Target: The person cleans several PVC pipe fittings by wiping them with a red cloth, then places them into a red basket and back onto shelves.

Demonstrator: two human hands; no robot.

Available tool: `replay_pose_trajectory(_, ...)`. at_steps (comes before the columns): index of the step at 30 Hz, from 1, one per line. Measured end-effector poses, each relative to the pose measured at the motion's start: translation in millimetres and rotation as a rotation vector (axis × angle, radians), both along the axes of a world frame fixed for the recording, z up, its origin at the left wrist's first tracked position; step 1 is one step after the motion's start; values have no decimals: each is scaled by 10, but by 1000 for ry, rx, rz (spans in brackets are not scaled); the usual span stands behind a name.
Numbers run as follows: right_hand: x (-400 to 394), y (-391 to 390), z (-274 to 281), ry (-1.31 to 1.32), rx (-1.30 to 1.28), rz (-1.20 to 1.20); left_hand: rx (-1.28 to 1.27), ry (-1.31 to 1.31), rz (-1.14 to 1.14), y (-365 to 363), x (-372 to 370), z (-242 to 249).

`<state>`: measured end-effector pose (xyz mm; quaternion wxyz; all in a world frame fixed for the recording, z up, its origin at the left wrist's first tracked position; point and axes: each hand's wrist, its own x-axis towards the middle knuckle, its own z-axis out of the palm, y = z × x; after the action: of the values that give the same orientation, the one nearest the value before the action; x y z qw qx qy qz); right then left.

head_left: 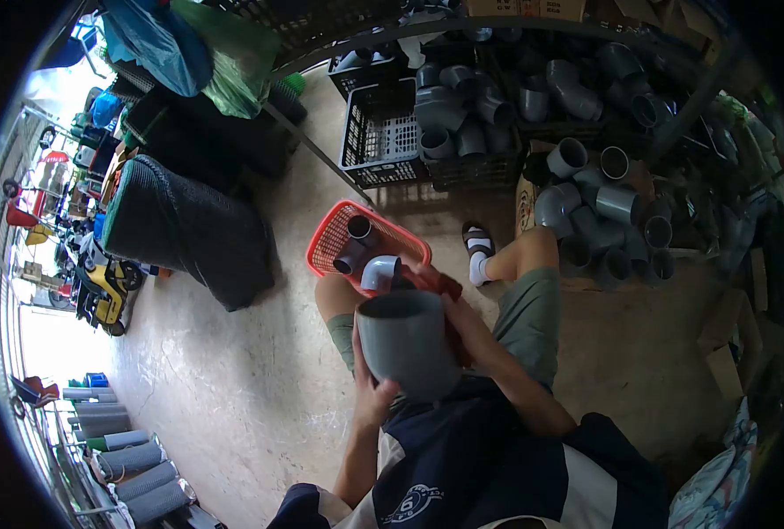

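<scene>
A large grey pipe fitting [405, 344] is held up in front of my body, its round opening facing up. My left hand [374, 397] wraps round its left side, with the thumb on the front. On the right side my right hand [462, 317] is against the fitting, and a dark red cloth [436, 282] shows at that hand. Just beyond the fitting stands a red plastic basket [326, 234] with several smaller grey fittings [381, 271] in it.
Black crates [383, 167] stand ahead, some piled with grey pipe fittings [471, 106]. More fittings [616, 203] fill a box at the right. Dark mesh rolls [185, 220] lie at the left. A metal bar [312, 150] crosses beyond the basket.
</scene>
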<state>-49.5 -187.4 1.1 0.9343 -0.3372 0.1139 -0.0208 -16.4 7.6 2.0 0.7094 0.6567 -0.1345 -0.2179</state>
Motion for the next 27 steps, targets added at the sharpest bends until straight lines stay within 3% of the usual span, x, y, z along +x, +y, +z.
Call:
replay_pose_trajectory(1,-12,-7,63,-12,-12,-41,1,16,26,-105,22,221)
replay_pose_trajectory(3,28,0,21,-97,-351,-82,-7,37,80,-287,73,495)
replay_pose_trajectory(4,53,10,8,-140,-520,-104,40,-7,104,-279,93,435)
replay_pose_trajectory(7,1,154,78,-137,-679,-68,135,-90,202,-214,130,224)
replay_pose_trajectory(10,-143,156,307,-329,-1296,-167,81,-77,390,-376,308,249)
replay_pose_trajectory(13,-286,299,400,-233,-1653,-206,212,-187,302,-381,461,268)
replay_pose_trajectory(16,-142,226,316,83,-780,-210,302,-259,186,-386,270,260)
replay_pose_trajectory(19,111,38,-295,142,152,-49,293,-265,155,-446,139,383)
replay_pose_trajectory(21,8,209,-698,50,-106,-52,278,-292,149,-438,225,387)
replay_pose_trajectory(23,-208,171,-1,-89,-709,-79,285,-235,211,-440,343,372)
replay_pose_trajectory(24,-256,247,-25,-128,-812,-127,308,-242,225,-465,395,379)
replay_pose_trajectory(27,-267,285,-118,-56,-705,-164,319,-191,142,-360,351,243)
